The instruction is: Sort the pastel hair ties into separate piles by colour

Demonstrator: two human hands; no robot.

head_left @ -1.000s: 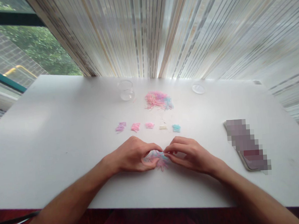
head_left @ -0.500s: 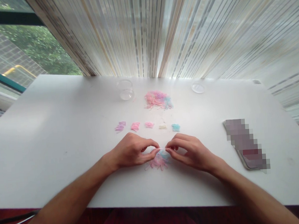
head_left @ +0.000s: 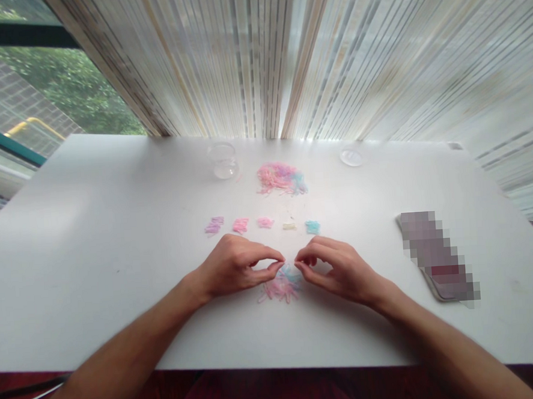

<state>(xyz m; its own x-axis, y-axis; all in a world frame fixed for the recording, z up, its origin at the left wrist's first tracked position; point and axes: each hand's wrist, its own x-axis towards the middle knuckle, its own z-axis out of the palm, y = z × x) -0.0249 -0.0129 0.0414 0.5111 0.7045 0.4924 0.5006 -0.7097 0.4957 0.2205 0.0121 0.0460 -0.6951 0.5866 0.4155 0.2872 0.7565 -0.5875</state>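
My left hand [head_left: 234, 266] and my right hand [head_left: 338, 267] face each other low over the table, thumb and forefinger of each closed in a pinch. A thin pale rubber band, barely visible, seems to be held between the two pinches. Beneath the fingertips lies a loose pile of pink, lilac and blue rubber bands [head_left: 283, 287]. Just beyond the hands, small sorted heaps form a row: purple bands [head_left: 214, 225], deeper pink bands [head_left: 240, 225], light pink bands [head_left: 265, 222], cream bands [head_left: 289, 226] and turquoise bands [head_left: 312, 227].
Farther back is a larger mixed heap of bands [head_left: 281, 178]. A clear round container [head_left: 223, 161] stands to its left, and a clear lid [head_left: 351, 157] lies to its right. A phone [head_left: 437, 258], its screen blurred, rests on the white table [head_left: 120, 317]. Striped curtains hang behind.
My hands, at first touching fingertip to fingertip, have drawn slightly apart. A pale band showed stretched between them half a second ago; it is fainter now. The heaps stay put.
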